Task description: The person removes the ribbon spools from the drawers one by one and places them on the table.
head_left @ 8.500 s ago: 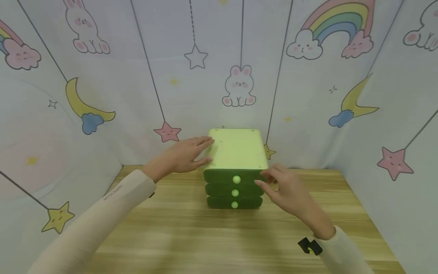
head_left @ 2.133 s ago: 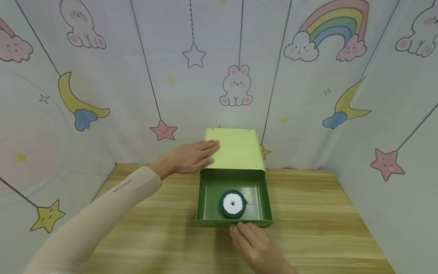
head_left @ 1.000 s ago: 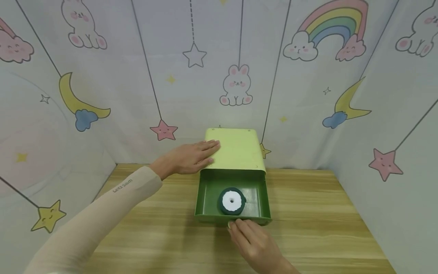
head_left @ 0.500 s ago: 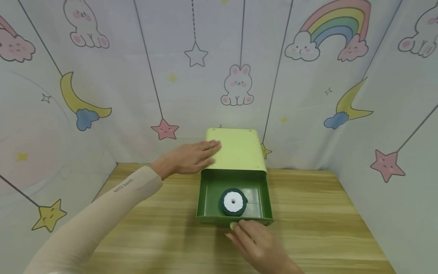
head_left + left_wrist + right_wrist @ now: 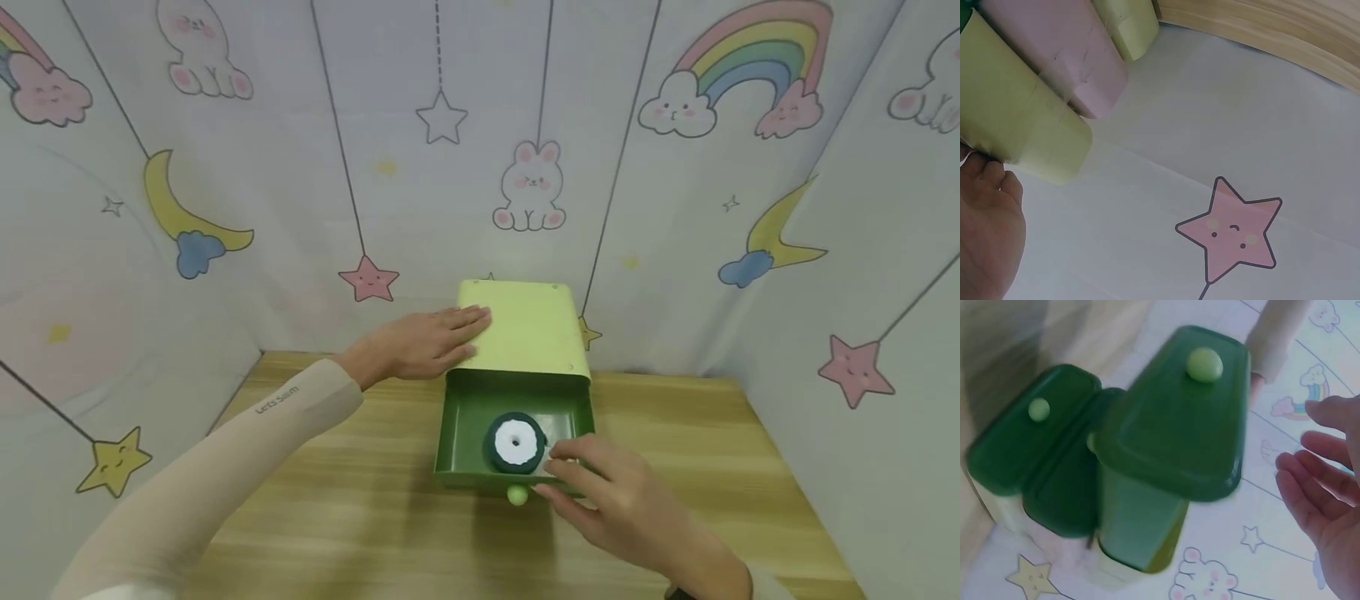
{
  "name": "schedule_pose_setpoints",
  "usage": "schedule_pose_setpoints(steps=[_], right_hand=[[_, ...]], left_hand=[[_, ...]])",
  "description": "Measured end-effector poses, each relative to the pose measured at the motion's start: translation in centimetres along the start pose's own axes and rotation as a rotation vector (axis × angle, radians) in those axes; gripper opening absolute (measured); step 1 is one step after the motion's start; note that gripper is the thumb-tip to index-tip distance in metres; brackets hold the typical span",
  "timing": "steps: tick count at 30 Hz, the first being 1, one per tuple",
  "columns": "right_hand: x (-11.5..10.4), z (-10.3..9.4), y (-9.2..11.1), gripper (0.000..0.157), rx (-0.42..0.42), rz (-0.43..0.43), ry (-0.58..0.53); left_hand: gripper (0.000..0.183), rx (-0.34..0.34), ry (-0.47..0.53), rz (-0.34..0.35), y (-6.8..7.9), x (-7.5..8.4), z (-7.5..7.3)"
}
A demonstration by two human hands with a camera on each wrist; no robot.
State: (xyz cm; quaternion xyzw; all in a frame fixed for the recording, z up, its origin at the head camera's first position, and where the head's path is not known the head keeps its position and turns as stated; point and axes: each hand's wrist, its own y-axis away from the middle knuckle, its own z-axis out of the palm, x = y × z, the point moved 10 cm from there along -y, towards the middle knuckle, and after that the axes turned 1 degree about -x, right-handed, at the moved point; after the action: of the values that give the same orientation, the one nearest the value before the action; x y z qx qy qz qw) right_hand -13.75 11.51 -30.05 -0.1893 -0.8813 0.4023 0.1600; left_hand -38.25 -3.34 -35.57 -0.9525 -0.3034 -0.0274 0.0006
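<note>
A small chest of drawers (image 5: pixel 532 325) has a pale yellow-green top and dark green drawer fronts. Its top drawer (image 5: pixel 459 437) is pulled out. Inside sits a round, dark green roll (image 5: pixel 515 442) with a white, scalloped face and a small central hole. My left hand (image 5: pixel 429 342) lies flat on the left of the chest's top, fingers straight. My right hand (image 5: pixel 622 500) hovers over the drawer's right front corner, fingers loosely bent and holding nothing, just right of the round green knob (image 5: pixel 517 495). In the right wrist view the fingers (image 5: pixel 1316 481) are apart from the drawer front (image 5: pixel 1172 425).
Two lower drawers (image 5: pixel 1035 431) are closed. The chest stands on a wood-grain table (image 5: pixel 337 500) near the back. Behind and to both sides hangs a pale cloth (image 5: pixel 450 208) printed with rabbits, stars and rainbows. The chest's side shows a pink layer (image 5: pixel 1079 62) between yellow-green ones.
The top drawer was pulled out earlier, bringing the roll into view. Within the last half second my right hand let go of the knob and moved up and right. My left hand stays put.
</note>
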Motion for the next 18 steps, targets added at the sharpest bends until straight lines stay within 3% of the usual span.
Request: schedule_pose_setpoints(steps=[10,16,18], right_hand=[[2.8,0.8,-1.3,0.023,-0.211,0.023,-0.081],[3.9,1.7,-1.8,0.017,-0.31,-0.016,-0.067],[4.2,2.0,-2.1,0.023,-0.346,-0.037,-0.048]], left_hand=[[0.067,0.0,-0.012,-0.005,-0.2,0.0,0.0],[0.066,-0.003,-0.002,0.002,-0.3,0.2,-0.1],[0.066,-0.005,-0.001,0.002,-0.3,0.2,-0.1]])
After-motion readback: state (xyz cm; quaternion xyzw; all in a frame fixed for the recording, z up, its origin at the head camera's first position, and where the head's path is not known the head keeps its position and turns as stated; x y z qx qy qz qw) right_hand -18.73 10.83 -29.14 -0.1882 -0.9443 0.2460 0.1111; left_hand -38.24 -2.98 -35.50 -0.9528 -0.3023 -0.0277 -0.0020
